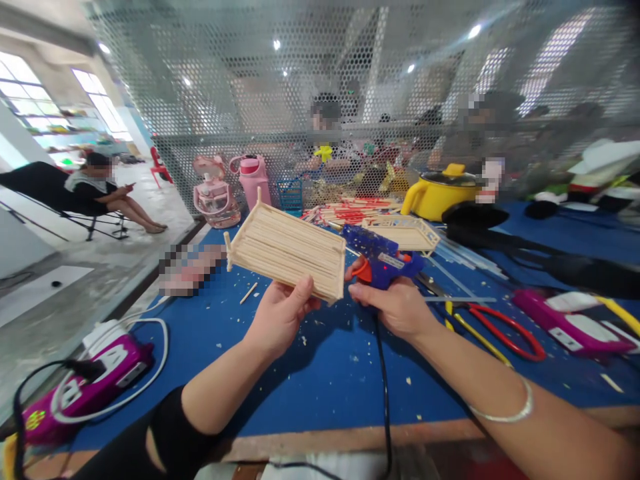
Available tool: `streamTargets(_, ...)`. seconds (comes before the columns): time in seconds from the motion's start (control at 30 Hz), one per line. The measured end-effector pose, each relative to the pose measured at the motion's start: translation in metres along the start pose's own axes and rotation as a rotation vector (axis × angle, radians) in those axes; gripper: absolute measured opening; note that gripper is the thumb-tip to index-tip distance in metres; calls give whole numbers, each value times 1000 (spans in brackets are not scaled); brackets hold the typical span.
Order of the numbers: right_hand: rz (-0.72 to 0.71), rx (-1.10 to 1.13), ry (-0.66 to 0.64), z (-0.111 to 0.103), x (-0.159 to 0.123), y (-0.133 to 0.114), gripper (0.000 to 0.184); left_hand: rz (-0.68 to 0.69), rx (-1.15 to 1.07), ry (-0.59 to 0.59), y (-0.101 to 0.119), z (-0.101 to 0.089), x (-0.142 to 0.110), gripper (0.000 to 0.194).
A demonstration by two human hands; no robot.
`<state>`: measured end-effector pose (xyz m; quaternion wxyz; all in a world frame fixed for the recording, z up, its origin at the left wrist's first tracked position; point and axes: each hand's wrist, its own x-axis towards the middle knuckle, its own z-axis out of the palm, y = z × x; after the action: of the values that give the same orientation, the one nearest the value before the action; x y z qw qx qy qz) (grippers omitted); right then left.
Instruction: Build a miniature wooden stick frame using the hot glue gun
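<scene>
My left hand (287, 313) grips the near edge of a small panel of pale wooden sticks (285, 250), thumb on top. Short posts stick out at the panel's left end, and it is tilted above the table. In my right hand (395, 303) is a blue glue gun (383, 257) with an orange trigger, its nozzle pointing left close to the panel's right end. A clear glue stick (460, 299) juts from its back, and a black cord hangs down below. Beneath the panel, a short loose stick (249, 293) lies on the blue table.
Behind the gun lie another stick frame (405, 235) and a pile of red-tipped sticks (350, 210). A yellow pot (443, 193), pink bottles (255, 180), red-handled scissors (510, 330) and purple power strips (87, 383) surround the work. A mesh screen (280, 80) stands behind; a person (107, 183) sits at left.
</scene>
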<state>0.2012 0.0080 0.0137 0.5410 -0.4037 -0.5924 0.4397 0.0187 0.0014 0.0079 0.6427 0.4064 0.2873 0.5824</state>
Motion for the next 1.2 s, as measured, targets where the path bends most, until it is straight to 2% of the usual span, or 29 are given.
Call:
streamTargets(0.1, 27, 61, -30, 2, 0, 1, 16, -8, 10, 9, -3, 1, -2, 38)
streamTargets(0.17, 43, 191, -59, 2, 0, 0, 18, -35, -19, 44, -2, 1, -2, 39)
streamTargets(0.3, 85, 489, -115, 2, 2, -6, 41, -94, -102, 100, 0, 2, 0, 41)
streamTargets(0.37, 126, 554, -107, 3, 4, -9, 43, -123, -133, 114, 1, 1, 2, 38)
streamTargets(0.53, 181, 453, 152, 9, 8, 0, 27, -182, -184, 139, 0, 0, 4, 30)
streamTargets(0.6, 176, 432, 198, 13, 8, 7, 23, -178, -176, 126, -1, 1, 3, 31)
streamTargets(0.8, 199, 497, 196, 20, 7, 11, 25, -117, -67, 60, -7, 3, 0, 36)
streamTargets(0.97, 283, 558, 147, 7, 12, 3, 28, -101, -83, 117, -6, 2, 1, 35)
streamTargets(1.07, 258, 543, 116, 3, 14, 2, 26, -112, -96, 140, -4, 2, 1, 36)
streamTargets(1.2, 195, 446, 164, 8, 10, 8, 23, -155, -111, 105, -4, 4, 0, 36)
